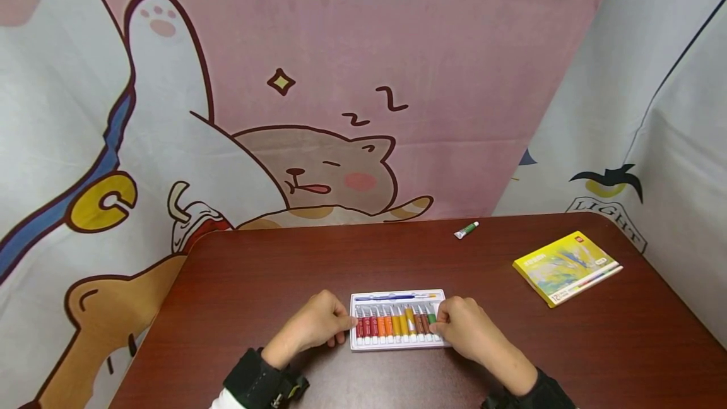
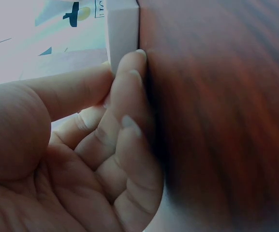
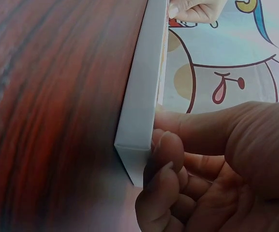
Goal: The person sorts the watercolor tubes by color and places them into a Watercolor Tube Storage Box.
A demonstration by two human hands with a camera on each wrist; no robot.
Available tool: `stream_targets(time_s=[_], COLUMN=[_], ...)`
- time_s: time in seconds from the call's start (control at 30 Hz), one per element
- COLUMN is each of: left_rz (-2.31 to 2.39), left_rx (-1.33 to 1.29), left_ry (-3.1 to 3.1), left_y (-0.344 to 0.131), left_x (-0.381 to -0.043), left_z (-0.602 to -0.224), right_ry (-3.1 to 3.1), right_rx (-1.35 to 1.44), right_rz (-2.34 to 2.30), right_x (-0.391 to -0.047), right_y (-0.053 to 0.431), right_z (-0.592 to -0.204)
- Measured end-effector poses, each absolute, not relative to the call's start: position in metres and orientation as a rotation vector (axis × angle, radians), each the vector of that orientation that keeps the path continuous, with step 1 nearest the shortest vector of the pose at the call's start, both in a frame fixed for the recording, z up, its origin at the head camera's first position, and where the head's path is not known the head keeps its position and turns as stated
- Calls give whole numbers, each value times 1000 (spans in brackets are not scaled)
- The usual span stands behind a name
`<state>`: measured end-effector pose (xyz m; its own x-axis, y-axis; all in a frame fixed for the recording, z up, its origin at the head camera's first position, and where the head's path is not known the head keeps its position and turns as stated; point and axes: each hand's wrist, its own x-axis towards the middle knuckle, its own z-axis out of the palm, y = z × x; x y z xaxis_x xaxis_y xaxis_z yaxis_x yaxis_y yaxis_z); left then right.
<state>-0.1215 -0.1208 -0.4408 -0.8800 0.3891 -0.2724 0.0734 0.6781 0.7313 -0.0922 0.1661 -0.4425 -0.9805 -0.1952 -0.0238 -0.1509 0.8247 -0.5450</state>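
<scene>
A white tray point(image 1: 397, 347) of paint tubes lies in front of me in the head view. Its tubes point(image 1: 389, 326) run from red through orange and yellow to brown and green, with a thin blue paintbrush point(image 1: 386, 298) above them. My left hand point(image 1: 322, 320) grips the tray's left edge, thumb on top and fingers curled against the side. At the opposite end my right hand point(image 1: 467, 327) pinches the right edge, covering that corner. In the right wrist view the tray's white side wall point(image 3: 138, 96) stands beside the curled fingers point(image 3: 163, 186).
Farther back on the brown table point(image 1: 272, 264) lies a single green paint tube point(image 1: 467, 230). A yellow box point(image 1: 568, 268) with a painted picture sits at the right. Behind the table hangs a cartoon cloth point(image 1: 454, 81).
</scene>
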Motion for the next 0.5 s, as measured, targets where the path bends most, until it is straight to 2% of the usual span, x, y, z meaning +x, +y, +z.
stream_targets(time_s=[0.5], left_rz=[1058], left_rx=[360], left_ry=[2476], left_y=[-121], left_x=[-121], left_z=[-440], right_ry=[2859], right_rx=[-378], right_rz=[-932], right_x=[-97], right_y=[174], right_z=[-442])
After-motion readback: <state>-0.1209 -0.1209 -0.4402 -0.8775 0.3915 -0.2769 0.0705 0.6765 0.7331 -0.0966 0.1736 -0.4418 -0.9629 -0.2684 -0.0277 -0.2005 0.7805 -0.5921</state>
